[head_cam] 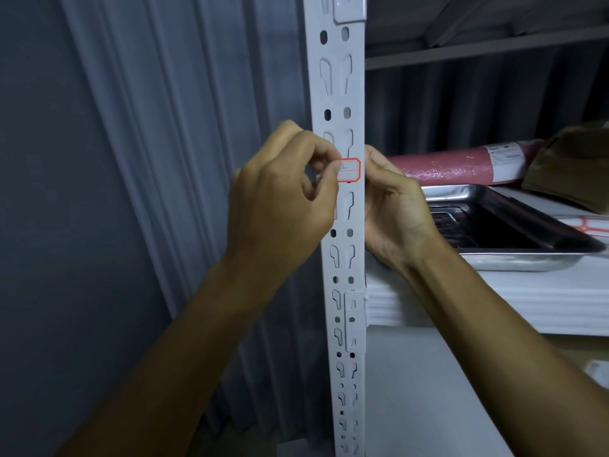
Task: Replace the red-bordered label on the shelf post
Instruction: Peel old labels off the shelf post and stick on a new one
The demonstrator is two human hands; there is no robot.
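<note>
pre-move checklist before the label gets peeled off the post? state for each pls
1. Red-bordered label on the shelf post: ok, it lies flat on the front face.
2. Left hand at the label: ok, thumb and forefinger sit pinched at its left edge.
3. Edge actually lifted: cannot tell, the fingertips hide that corner.
4. Right hand bracing: ok, it rests against the post's right side, level with the label.
5. Spare labels: ok, a red-bordered sheet lies by the steel tray on the shelf.
6. Writing on the label: cannot tell, too small.
</note>
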